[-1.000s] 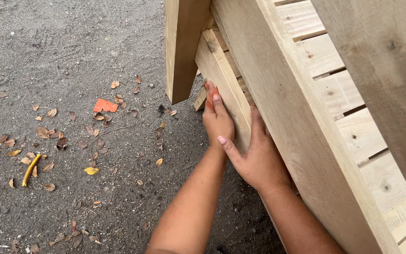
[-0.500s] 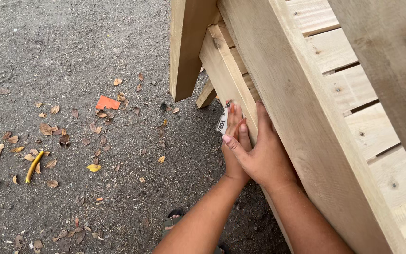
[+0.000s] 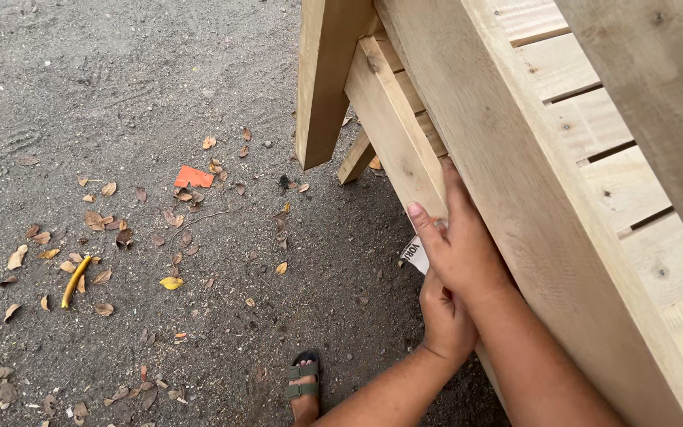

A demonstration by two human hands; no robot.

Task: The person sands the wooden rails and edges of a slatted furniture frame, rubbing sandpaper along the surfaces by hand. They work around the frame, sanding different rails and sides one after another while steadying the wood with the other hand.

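Against the underside rail of the tilted pale wooden frame [image 3: 468, 119], the right hand [image 3: 460, 245] lies flat with its fingers pressed together and the thumb raised along the rail's edge. Just below, the left hand [image 3: 446, 320] curls toward a small white tag [image 3: 414, 255] at the rail, its fingertips hidden, so their grip cannot be told. Beyond them, dry leaves [image 3: 104, 277], an orange scrap [image 3: 193, 176] and a sandalled foot [image 3: 303, 387] sit on dark gravel.
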